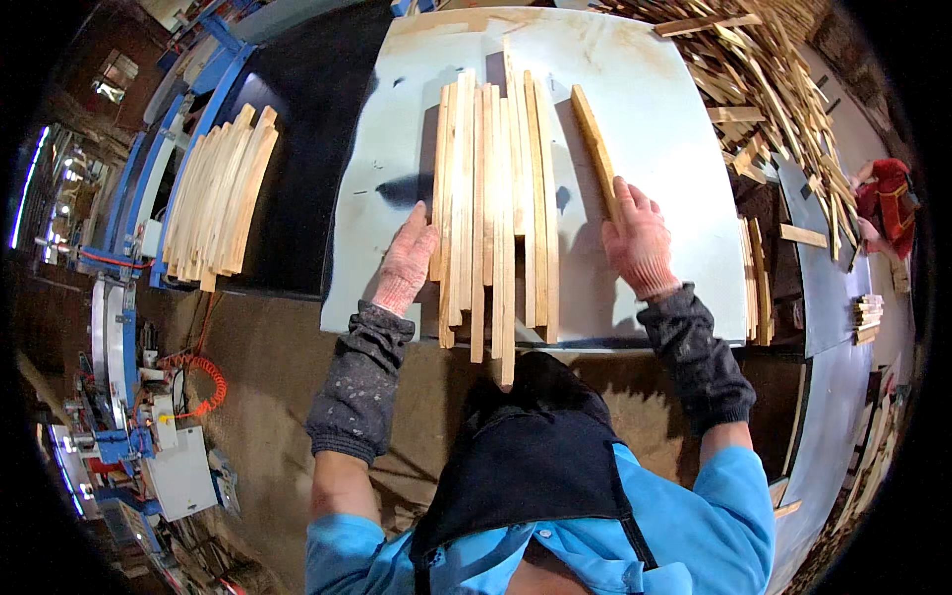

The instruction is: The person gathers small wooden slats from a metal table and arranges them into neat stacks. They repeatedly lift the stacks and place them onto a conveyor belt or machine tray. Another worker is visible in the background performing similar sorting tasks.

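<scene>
Several pale wooden strips (482, 198) lie side by side on a light-coloured tabletop (684, 129), their ends uneven and some reaching past its near edge. My left hand (407, 260), in a pinkish glove, rests against the left side of this row with its fingers stretched forward. To the right, a single wooden strip (592, 139) lies apart at a slant. The near end of that strip is in my right hand (640, 236), thumb on its left side and fingers along its right; the palm hides the end itself.
On a dark surface at the left stands another bundle of wooden strips (220, 198), beside a blue machine frame (149, 188). A large heap of loose wood pieces (773, 89) fills the far right. An orange coiled hose (208, 382) hangs at the lower left.
</scene>
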A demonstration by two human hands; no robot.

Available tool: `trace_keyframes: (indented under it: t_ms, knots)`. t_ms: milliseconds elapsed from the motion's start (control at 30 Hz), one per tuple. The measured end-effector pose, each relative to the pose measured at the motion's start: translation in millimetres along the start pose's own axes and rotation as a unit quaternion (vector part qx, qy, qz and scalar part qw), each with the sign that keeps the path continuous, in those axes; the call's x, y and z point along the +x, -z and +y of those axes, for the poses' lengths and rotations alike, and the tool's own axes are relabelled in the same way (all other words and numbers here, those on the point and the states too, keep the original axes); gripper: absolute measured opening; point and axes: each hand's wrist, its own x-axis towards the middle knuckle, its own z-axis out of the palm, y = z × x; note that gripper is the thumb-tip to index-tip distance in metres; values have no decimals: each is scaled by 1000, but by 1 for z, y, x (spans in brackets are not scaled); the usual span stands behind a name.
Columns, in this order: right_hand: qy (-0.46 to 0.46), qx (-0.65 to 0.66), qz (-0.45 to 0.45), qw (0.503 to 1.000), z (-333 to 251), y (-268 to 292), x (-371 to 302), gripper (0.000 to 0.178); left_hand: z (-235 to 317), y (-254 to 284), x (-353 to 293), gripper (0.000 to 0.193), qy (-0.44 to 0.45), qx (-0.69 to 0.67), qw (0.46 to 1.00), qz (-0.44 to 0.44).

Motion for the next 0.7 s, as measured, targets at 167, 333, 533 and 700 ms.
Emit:
trace_keyframes:
  t_ms: [167,333,533,700]
  knots:
    - [147,215,-85,962,-52,21,-64,86,47,-22,-34,75,-28,76,996,28]
    - [135,129,-203,961,-98,28,-97,90,61,-24,-81,74,40,20,996,71]
    - [76,101,-140,982,-118,6,-103,83,62,-25,-149,105,-29,367,930,14]
    - [38,75,-150,985,-124,3,-110,79,37,-37,-159,112,-193,520,830,52]
